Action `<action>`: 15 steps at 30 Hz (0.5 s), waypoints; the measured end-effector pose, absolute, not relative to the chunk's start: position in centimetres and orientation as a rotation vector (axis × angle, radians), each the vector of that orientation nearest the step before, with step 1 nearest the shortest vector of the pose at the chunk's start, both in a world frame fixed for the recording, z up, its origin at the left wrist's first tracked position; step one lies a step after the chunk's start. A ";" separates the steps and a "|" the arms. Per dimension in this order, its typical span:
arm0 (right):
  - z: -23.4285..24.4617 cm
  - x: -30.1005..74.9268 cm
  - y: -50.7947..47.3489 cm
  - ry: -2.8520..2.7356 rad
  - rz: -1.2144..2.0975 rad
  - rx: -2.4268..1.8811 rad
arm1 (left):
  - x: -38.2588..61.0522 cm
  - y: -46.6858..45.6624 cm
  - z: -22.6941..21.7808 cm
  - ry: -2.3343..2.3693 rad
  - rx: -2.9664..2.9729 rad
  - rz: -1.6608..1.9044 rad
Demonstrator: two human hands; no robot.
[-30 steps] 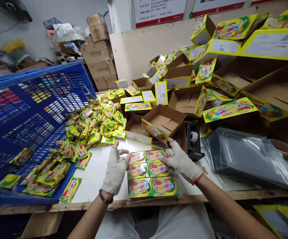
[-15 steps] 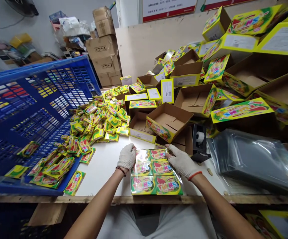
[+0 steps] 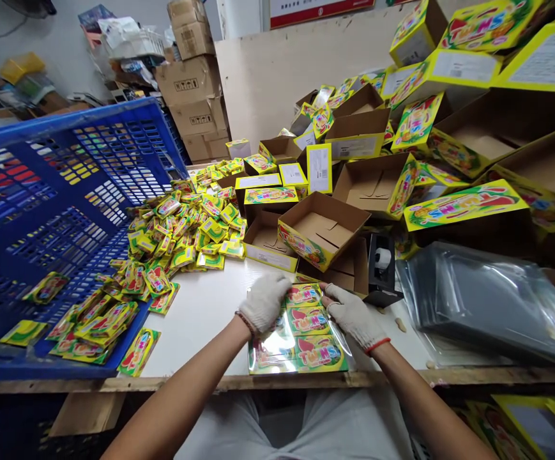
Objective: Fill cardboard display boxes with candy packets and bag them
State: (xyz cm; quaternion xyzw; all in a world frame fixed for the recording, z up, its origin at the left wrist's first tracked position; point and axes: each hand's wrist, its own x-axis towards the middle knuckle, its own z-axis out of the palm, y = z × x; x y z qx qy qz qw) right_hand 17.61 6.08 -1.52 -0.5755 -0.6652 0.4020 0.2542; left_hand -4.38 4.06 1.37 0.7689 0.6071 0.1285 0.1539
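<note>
Left hand (image 3: 265, 303) has shifted from L edge of TWINS packs (image 3: 318, 351) to over their upper-L part; fingers bent, can't tell if gripping; R hand (image 3: 354, 317) at upper-R edge, fingers part-curled, grip unclear; packs lie under clear plastic (image 3: 274, 351) nr front of white table (image 3: 186, 338), R of blue crate (image 3: 66, 123).

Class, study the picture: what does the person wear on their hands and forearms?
The left hand and right hand wear off-white knitted gloves; fingertips show bare on the right. The right glove ends in an orange-red edge. A dark bracelet circles the left wrist. No sleeves cover the visible forearms.
</note>
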 end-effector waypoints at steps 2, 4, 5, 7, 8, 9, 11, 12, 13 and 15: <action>-1.3 17.5 5.9 -1.789 1.126 -1.561 | -2.0 4.2 1.4 1.523 2.444 0.237; -1.0 17.6 5.4 -1.775 1.204 -1.587 | -0.2 4.2 1.3 1.446 2.597 0.134; -0.9 17.6 5.0 -1.769 1.238 -1.596 | 0.4 4.2 1.2 1.462 2.622 0.111; -0.5 18.0 4.0 -1.774 1.242 -1.558 | 0.9 4.1 1.0 1.478 2.638 0.086; -0.4 18.2 3.3 -1.783 1.220 -1.515 | 0.9 4.0 1.0 1.471 2.642 0.078; -0.2 18.6 2.5 -1.786 1.207 -1.479 | 0.8 3.9 1.1 1.462 2.643 0.071; 0.1 19.3 0.9 -1.745 1.301 -1.470 | 0.7 3.7 1.5 1.458 2.640 0.061; 0.2 19.7 0.0 -1.689 1.402 -1.491 | 0.7 3.6 1.7 1.460 2.638 0.053; 0.3 20.0 -0.8 -1.607 1.509 -1.517 | 0.7 3.5 1.9 1.462 2.639 0.043; 0.3 20.5 -2.1 -1.418 1.670 -1.538 | 1.0 3.3 2.2 1.455 2.648 0.016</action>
